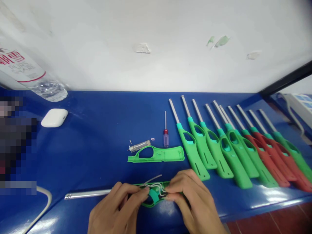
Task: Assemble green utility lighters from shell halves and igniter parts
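Observation:
An opened green lighter shell (147, 204) lies near the table's front edge, with a metal tube (88, 194) pointing left from it. Thin white wires (156, 185) loop over its teal trigger (154, 196). My left hand (119, 208) holds the shell's tube end, fingers closed around it and fingertips at the wires. On the right, my right hand (192, 198) pinches the wires over the shell's other end. Just beyond lie the other green shell half (170, 154), a clear fuel tank (140, 146), a small screw (130, 142) and a tiny pale part (152, 139).
A screwdriver (166, 138) stands out beyond the shell half. Several assembled green lighters (195, 159) and red lighters (275, 162) lie in a row at right. At left are a white case (54, 117), a water bottle (46, 84) and a cable (46, 198). A white wall (156, 71) rises behind.

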Action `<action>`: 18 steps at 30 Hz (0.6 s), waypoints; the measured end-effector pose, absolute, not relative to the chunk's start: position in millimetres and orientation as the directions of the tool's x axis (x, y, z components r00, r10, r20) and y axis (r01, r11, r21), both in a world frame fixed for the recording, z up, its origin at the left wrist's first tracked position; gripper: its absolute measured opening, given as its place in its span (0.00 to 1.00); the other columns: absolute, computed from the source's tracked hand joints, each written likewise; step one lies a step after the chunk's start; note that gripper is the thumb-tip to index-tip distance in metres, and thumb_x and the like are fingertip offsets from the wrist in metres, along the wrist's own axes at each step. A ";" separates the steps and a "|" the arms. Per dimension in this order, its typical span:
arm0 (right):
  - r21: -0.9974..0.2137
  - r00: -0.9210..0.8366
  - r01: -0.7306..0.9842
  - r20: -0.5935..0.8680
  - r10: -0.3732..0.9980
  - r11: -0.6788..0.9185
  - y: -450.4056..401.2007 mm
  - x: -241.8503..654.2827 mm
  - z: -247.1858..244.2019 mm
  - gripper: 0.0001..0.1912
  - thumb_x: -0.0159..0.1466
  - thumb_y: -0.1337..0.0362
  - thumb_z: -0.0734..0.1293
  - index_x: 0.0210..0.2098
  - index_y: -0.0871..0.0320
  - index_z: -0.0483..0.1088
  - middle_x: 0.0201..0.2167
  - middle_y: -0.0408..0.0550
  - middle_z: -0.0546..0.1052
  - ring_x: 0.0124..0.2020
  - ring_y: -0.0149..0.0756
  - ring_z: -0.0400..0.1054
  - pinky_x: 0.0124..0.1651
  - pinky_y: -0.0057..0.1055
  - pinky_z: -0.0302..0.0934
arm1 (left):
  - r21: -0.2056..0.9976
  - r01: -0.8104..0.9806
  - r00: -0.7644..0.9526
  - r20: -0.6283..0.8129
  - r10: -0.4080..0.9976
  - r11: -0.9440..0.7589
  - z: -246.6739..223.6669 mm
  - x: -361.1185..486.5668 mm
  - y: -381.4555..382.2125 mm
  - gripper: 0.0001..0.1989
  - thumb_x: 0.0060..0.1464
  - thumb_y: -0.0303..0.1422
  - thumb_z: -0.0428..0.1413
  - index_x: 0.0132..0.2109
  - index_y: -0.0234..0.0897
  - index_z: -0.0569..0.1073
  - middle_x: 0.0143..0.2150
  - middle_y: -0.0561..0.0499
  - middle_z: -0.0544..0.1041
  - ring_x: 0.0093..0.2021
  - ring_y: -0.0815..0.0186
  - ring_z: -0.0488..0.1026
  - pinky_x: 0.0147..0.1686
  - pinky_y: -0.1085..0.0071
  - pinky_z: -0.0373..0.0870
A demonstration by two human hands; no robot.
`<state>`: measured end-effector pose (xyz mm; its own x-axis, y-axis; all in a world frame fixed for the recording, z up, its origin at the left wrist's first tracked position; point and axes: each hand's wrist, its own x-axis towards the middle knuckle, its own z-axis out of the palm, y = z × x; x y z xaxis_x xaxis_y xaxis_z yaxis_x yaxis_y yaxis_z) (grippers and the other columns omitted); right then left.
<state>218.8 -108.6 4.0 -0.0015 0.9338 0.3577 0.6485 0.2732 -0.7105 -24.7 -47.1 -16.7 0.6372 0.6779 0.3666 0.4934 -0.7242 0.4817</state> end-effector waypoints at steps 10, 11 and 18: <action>-0.724 -0.022 0.640 0.316 0.948 0.257 -111.9 220.8 2.2 0.06 0.79 0.71 0.68 0.47 0.53 0.72 0.37 0.42 0.82 0.42 0.37 0.77 0.46 0.31 0.74 | 0.493 0.505 0.611 0.375 0.697 -0.708 -14.8 -20.1 -46.3 0.18 0.73 0.19 0.53 0.57 0.45 0.80 0.43 0.54 0.85 0.38 0.69 0.83 0.38 0.74 0.78; -0.725 -0.015 0.638 0.327 0.945 0.261 -111.2 220.3 2.2 0.05 0.79 0.70 0.68 0.46 0.53 0.72 0.36 0.42 0.82 0.41 0.37 0.76 0.46 0.31 0.74 | 0.488 0.508 0.610 0.378 0.697 -0.710 -14.7 -19.7 -46.3 0.17 0.74 0.19 0.53 0.57 0.45 0.80 0.43 0.55 0.85 0.39 0.69 0.83 0.38 0.74 0.78; -0.728 -0.018 0.631 0.331 0.944 0.267 -111.7 220.1 1.7 0.06 0.78 0.72 0.68 0.46 0.54 0.72 0.37 0.42 0.82 0.41 0.35 0.76 0.46 0.31 0.73 | 0.483 0.514 0.620 0.362 0.696 -0.709 -14.9 -20.4 -46.9 0.17 0.74 0.19 0.53 0.56 0.44 0.79 0.43 0.55 0.84 0.40 0.71 0.83 0.42 0.75 0.78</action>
